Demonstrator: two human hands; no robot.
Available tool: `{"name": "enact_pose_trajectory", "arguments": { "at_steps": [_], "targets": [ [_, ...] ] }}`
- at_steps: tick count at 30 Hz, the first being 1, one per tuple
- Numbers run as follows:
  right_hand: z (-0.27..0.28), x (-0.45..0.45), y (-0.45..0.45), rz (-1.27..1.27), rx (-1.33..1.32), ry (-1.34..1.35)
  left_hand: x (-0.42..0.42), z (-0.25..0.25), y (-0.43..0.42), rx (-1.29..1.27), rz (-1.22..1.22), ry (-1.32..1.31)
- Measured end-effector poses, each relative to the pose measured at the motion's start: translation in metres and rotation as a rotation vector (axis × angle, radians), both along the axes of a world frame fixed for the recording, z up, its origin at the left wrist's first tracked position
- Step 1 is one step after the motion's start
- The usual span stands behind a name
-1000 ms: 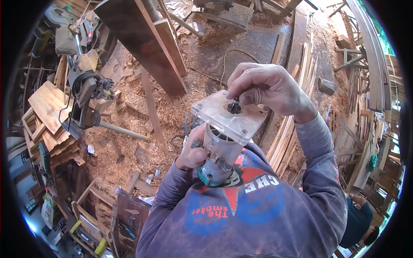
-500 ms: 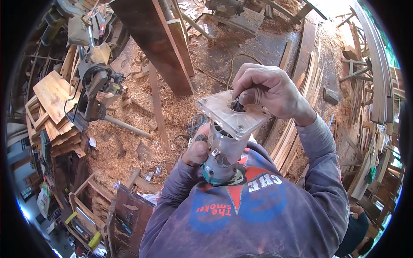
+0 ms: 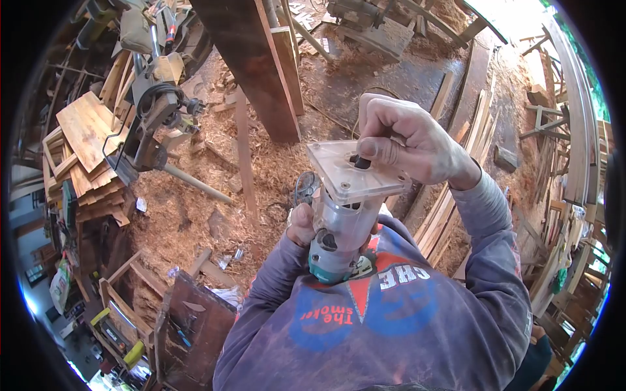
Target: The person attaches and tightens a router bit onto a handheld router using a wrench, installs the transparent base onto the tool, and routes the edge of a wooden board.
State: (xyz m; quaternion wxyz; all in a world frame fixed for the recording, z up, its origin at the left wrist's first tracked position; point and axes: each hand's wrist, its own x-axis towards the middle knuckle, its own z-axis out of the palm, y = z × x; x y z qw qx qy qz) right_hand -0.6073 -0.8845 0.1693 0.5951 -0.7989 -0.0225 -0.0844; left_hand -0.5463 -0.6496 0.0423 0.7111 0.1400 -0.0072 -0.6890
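A trim router (image 3: 338, 246) with a teal end is held base-up against the chest. My left hand (image 3: 301, 225) is wrapped round its body, with the thumb showing and most fingers hidden behind it. A clear square base plate (image 3: 345, 187) with screws at its corners faces up. Over the plate's central hole, my right hand (image 3: 411, 140) pinches a small dark piece (image 3: 359, 161) that looks like the router bit. Its lower end disappears into the hole, so I cannot tell how it sits there.
Wood shavings (image 3: 176, 221) cover much of the floor. A dark plank (image 3: 254, 72) stands ahead. To the left are a clamp-like metal machine (image 3: 153, 124) and stacked boards (image 3: 88, 130). Long timber strips (image 3: 479, 130) lie on the right, and part of another person (image 3: 536, 355) shows at lower right.
The router has turned slightly in my left hand, and its base plate is at a different angle. My right fingers have shifted a little on the dark piece. The whole view has moved slightly.
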Motion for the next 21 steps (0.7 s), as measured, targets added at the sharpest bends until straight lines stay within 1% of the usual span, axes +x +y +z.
{"name": "enact_pose_trajectory", "arguments": {
  "at_steps": [2,3,5,6,8,9,11,12,14,15,17,18,20,21],
  "targets": [
    [0.004,0.000,0.000,0.013,-0.054,0.009,0.001,-0.001,0.002,0.004,-0.015,-0.003],
    [0.005,0.000,0.001,0.010,-0.054,0.010,0.003,-0.007,0.004,-0.001,-0.038,-0.069],
    [0.009,-0.001,0.003,0.002,-0.141,0.033,0.005,-0.006,0.006,-0.006,-0.067,-0.134],
    [0.011,0.000,0.004,-0.004,-0.140,0.035,0.005,-0.005,0.008,-0.059,-0.086,-0.082],
    [0.013,0.001,0.006,-0.016,-0.243,0.054,0.008,-0.013,0.014,-0.113,-0.116,-0.027],
    [0.013,0.001,0.007,-0.025,-0.244,0.057,0.011,-0.032,0.020,-0.057,-0.132,-0.052],
    [0.011,0.003,0.008,0.042,-0.083,0.051,0.013,-0.029,0.017,-0.002,-0.152,-0.077],
    [0.011,0.002,0.008,0.038,-0.084,0.052,0.010,-0.027,0.016,-0.085,-0.109,-0.048],
    [0.013,0.001,0.008,0.045,0.195,0.210,0.010,-0.025,0.016,-0.168,-0.061,-0.020],
    [0.012,0.002,0.010,0.048,0.193,0.209,0.013,-0.029,0.019,-0.164,-0.061,-0.060],
    [0.006,0.003,0.013,0.033,0.248,0.074,0.015,-0.021,0.019,-0.159,-0.055,-0.100],
    [0.004,0.005,0.012,0.036,0.248,0.075,0.015,-0.015,0.020,-0.114,-0.049,-0.150],
    [0.002,0.007,0.006,0.132,0.136,0.010,0.018,0.005,0.020,-0.070,-0.041,-0.200],
    [0.001,0.007,0.007,0.134,0.136,0.011,0.020,0.013,0.020,-0.042,-0.071,-0.232]
  ]
}}
